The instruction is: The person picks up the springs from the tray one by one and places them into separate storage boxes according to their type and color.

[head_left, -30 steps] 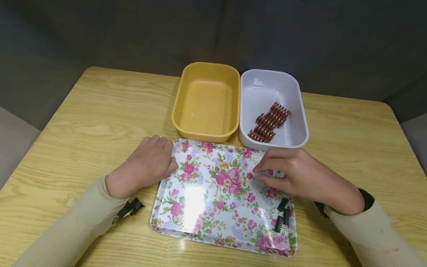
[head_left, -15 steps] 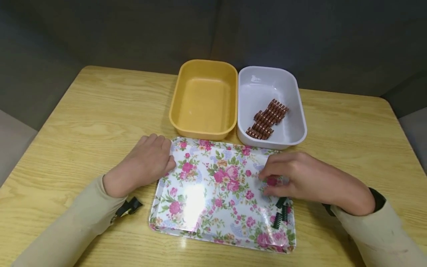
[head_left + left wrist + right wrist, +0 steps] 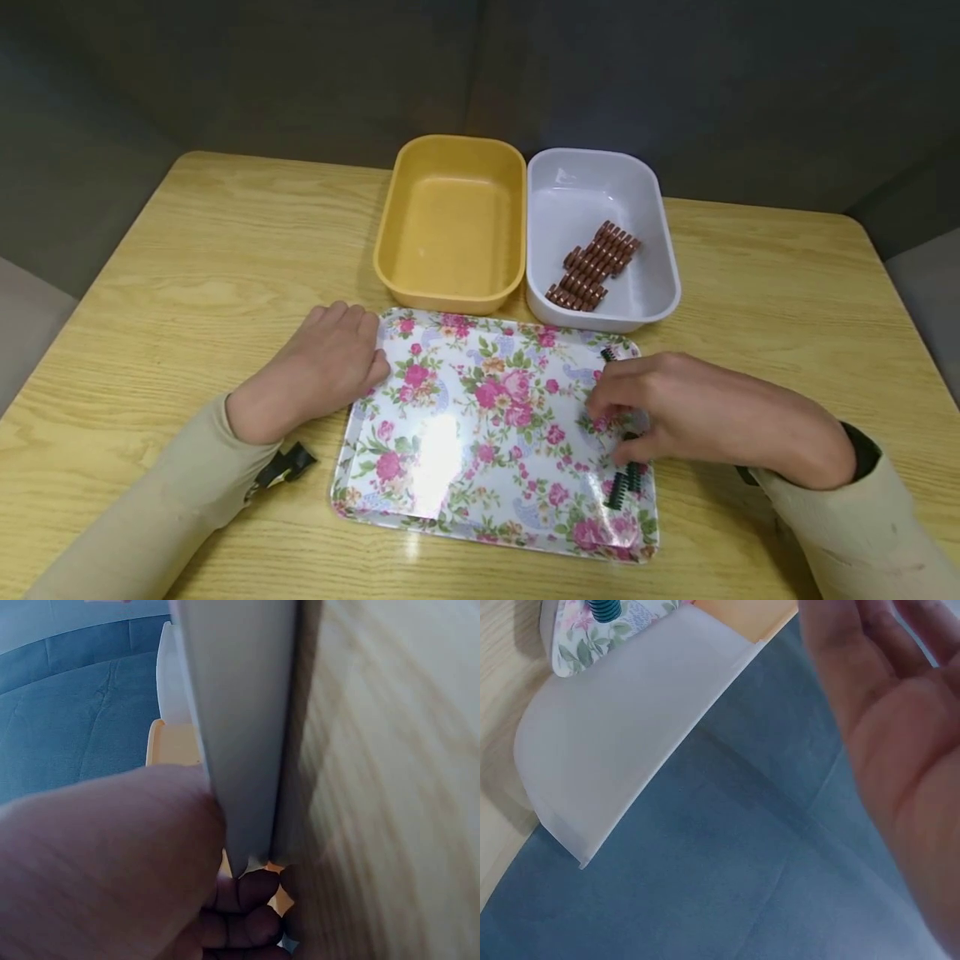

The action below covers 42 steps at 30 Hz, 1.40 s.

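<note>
**Right hand (image 3: 667,408) hovering at green springs (image 3: 617,492), left hand (image 3: 311,367) holding floral tray (image 3: 480,508)**

Clock is on the tray, head view, 12 at far side. Green springs are lying along the tray's 2-to-4 o'clock stretch: one is sitting alone at 2, the others are clustering between 3 and 4, partly hidden by the thumb. Right grip is hanging half open, fingers bent, thumb apart; nothing is showing between the tips, though the palm side isn't showing from overhead. Left grip is curling round the tray's rim near 10, thumb over the edge.

Handling guess: springs are looking light, bouncy, not fragile, probably prone to rolling on the glossy tray. Best hold is likely a thumb-and-finger pinch across mid-coil; squeezing end to end would be risking a ping. Tray is looking stiff and smooth, so the rim is seeming the place for steadying it.

Containers: white bin (image 3: 573,208) is standing at 1 o'clock, with brown ribbed pieces (image 3: 588,275), maybe springs too, lying close-packed from its 7 toward its 1. Yellow bin (image 3: 457,233) is standing right beside it, near 12, showing its bottom. Both are resting on the worktop (image 3: 225,250).
</note>
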Motion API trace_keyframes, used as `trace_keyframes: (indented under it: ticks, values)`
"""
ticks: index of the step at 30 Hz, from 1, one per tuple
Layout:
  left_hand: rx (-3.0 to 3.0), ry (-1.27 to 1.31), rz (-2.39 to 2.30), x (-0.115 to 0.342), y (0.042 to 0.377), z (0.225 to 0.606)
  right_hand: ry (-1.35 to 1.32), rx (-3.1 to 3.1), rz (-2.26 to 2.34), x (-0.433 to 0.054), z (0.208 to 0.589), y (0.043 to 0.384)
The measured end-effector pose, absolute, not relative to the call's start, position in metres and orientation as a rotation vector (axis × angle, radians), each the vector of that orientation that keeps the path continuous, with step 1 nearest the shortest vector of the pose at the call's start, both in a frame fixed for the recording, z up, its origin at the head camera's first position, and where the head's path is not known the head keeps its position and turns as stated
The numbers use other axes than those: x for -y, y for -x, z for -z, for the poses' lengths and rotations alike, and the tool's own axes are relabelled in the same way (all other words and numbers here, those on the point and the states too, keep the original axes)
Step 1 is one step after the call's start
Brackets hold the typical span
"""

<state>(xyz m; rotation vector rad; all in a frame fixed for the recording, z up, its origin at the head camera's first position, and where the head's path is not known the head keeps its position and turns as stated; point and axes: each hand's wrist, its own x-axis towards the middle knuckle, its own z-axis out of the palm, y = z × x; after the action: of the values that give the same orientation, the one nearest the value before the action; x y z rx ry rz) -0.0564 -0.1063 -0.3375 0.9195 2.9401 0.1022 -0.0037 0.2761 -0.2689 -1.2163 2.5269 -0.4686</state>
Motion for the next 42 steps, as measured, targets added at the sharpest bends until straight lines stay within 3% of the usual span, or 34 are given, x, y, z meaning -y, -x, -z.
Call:
trace_keyframes:
  ticks: [42]
  values:
    - [-2.949, -0.929, -0.093, 0.107, 0.056, 0.338, 0.905, -2.323, 0.226, -0.27, 0.284, 0.004]
